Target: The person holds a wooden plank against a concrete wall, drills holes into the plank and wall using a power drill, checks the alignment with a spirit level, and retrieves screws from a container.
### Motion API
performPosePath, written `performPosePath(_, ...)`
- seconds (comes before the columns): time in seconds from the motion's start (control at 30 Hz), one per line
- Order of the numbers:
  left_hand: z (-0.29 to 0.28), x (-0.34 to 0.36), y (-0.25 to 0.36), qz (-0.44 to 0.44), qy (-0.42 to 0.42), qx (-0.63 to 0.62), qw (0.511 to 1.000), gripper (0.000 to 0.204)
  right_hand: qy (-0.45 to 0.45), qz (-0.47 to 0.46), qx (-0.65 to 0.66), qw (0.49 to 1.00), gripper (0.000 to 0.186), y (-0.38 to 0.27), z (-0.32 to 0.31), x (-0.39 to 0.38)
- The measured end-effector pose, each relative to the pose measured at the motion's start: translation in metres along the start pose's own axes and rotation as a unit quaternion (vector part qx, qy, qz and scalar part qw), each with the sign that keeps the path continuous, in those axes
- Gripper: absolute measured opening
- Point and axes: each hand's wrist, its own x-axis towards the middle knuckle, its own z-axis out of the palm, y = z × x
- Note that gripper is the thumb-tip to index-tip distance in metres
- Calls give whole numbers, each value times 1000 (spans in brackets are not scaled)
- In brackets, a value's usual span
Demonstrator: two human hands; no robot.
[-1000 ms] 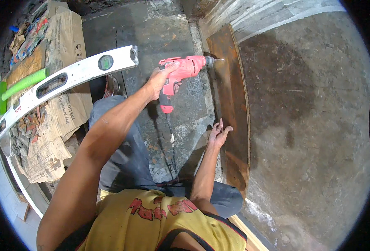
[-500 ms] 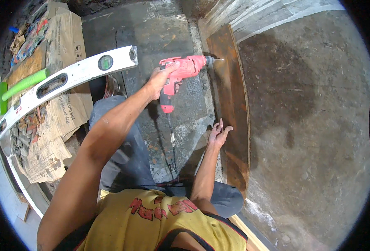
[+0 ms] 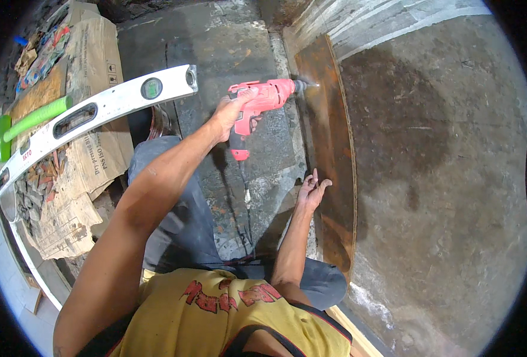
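Observation:
My left hand (image 3: 231,113) is wrapped round the grip of a pinkish-red corded power drill (image 3: 268,95), held level and pointing right. At its tip, the chuck and bit look smeared, and the bit meets the face of a brown, stained wooden board (image 3: 335,143) near the board's far end. The board stands on edge along the wall side. Lower down, my right hand (image 3: 312,193) is close to the same board, palm up with fingers apart, holding nothing. I cannot tell whether it touches the board.
At left, a white spirit level (image 3: 117,98) lies across torn cardboard (image 3: 100,50), beside a tool with a green handle (image 3: 40,119) and loose rubble (image 3: 34,202). The drill's cord (image 3: 247,196) runs toward my knees. A stained concrete surface (image 3: 430,178) extends right of the board.
The drill has shifted very slightly right, and a pale haze around the bit is more visible. My right hand is in the same place.

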Motion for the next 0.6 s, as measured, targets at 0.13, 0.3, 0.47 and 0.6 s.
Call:
performPosePath(0.13, 1, 0, -1, 7, 9, 5, 1000, 53, 4, -6, -6, 1000, 72, 1, 1, -1)
performPosePath(0.3, 0, 1, -2, 1, 6, 1, 1000, 53, 11, -12, -17, 1000, 78, 3, 6, -5)
performPosePath(0.47, 1, 1, -3, 5, 3, 5, 1000, 52, 11, -21, -26, 999, 84, 3, 6, -6)
performPosePath(0.6, 0, 2, -3, 2, 4, 1, 1000, 54, 2, -8, -14, 1000, 84, 4, 4, -4)
